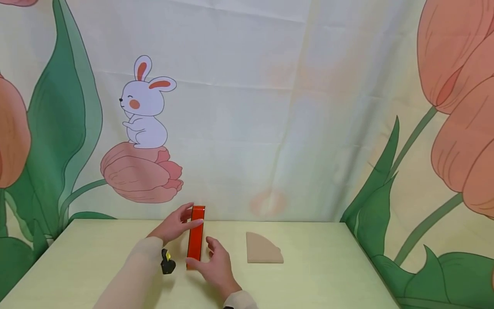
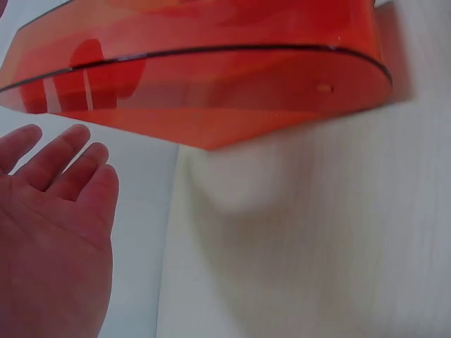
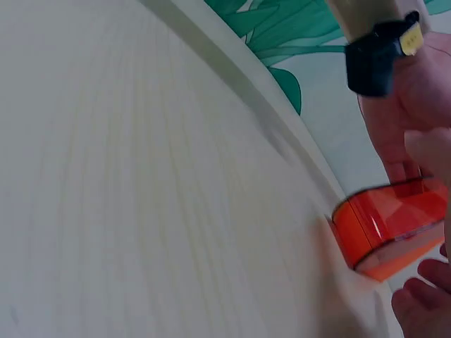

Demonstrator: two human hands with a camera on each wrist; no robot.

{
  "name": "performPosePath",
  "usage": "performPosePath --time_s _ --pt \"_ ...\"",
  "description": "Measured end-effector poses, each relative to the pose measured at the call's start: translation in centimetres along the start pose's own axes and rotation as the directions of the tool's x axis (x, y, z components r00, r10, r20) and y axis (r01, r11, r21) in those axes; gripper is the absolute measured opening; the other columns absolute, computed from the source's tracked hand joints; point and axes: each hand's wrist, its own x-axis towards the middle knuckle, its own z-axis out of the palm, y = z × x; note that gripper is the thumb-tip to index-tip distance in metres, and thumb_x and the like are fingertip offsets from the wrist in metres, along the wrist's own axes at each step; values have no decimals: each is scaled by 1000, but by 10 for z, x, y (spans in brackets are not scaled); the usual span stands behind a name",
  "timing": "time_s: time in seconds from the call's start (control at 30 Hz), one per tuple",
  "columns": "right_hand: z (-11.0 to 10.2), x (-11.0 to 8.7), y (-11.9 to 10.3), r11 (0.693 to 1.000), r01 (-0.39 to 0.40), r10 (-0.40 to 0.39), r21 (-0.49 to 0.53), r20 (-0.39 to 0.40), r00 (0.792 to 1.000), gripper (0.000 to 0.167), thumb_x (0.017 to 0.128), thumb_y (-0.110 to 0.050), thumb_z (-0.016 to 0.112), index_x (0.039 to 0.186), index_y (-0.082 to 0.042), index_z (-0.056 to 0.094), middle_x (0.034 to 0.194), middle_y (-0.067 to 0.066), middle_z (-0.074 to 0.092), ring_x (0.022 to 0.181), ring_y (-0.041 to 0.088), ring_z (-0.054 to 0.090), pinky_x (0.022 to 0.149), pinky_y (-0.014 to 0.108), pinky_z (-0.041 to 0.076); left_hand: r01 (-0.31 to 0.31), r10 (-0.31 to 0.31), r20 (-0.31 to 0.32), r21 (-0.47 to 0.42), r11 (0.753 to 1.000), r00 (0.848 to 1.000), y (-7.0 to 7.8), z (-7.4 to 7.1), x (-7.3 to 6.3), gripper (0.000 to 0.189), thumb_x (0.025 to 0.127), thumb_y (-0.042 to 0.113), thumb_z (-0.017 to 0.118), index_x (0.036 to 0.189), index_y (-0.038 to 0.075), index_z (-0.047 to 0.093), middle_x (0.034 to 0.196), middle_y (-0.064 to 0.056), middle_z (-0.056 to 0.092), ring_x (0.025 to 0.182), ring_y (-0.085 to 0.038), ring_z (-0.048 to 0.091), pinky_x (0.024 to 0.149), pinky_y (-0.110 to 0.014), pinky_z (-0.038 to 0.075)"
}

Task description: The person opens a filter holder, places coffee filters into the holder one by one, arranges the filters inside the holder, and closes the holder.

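A glossy, see-through red piece [image 1: 196,236] with dark edges and a rounded end stands narrow side toward me on the pale table. In the left wrist view, the red piece [image 2: 232,77] spans the top. My left hand [image 1: 175,225] is at its far left, thumb across it, with straight fingers [image 2: 74,158] apart from its side. My right hand [image 1: 218,266] is by the near end, its thumb overlapping the piece and its loosely bent fingers away on the right. At the right wrist view's edge, fingers [image 3: 423,296] show below the red piece [image 3: 384,222].
A tan, quarter-round board [image 1: 263,249] lies flat on the table to the right of my right hand. The table [image 1: 316,274] meets a hanging cloth [image 1: 231,128] printed with a rabbit and tulips. A black wrist device [image 1: 167,262] hangs at the left cuff.
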Motion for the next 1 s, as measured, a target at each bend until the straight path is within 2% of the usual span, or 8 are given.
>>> performPosePath --time_s 0.17,0.27,0.47,0.6,0.73,1.0 --pt "14 2 -4 998 -41 43 41 -57 997 85 80 -39 89 149 -9 49 153 13 52 136 37 55 112 53 48 10 -10 3 -21 1000 1000 2 2 3 97 90 54 73 163 16 22 161 -24 37 149 -45 34 114 -66 40" --pt "20 2 -6 999 -27 30 34 -92 995 85 80 -37 89 148 -6 49 151 15 54 133 38 57 110 54 49 10 -10 1 -46 999 1000 3 3 4 95 91 52 73 163 14 24 158 -24 41 145 -45 38 113 -64 42" --pt "28 1 -7 998 -19 26 57 -137 990 81 81 -32 89 146 -4 50 147 13 57 132 38 58 110 57 48 15 -16 -8 -122 992 1000 -2 6 11 82 88 50 77 152 11 43 144 -17 56 134 -37 50 112 -63 44" --pt "31 4 -5 995 -24 38 95 -143 989 73 81 -24 89 142 -9 53 139 6 63 127 30 63 108 52 51 17 -13 17 -239 971 1000 -11 11 17 70 91 45 76 146 9 50 139 -16 59 131 -36 52 115 -62 42" --pt "33 6 -3 994 -17 33 107 -148 988 69 80 -16 89 139 -10 54 132 5 66 119 25 66 105 48 54 22 -13 30 -326 945 999 -18 14 18 68 93 42 75 146 8 50 140 -16 58 132 -35 52 118 -60 38" --pt "34 7 -6 998 -24 34 65 -165 986 69 77 -14 91 136 -8 56 129 6 67 116 24 68 104 48 55 36 -35 8 -320 947 999 -21 16 21 70 92 39 76 148 9 47 145 -17 56 137 -37 49 120 -62 35"
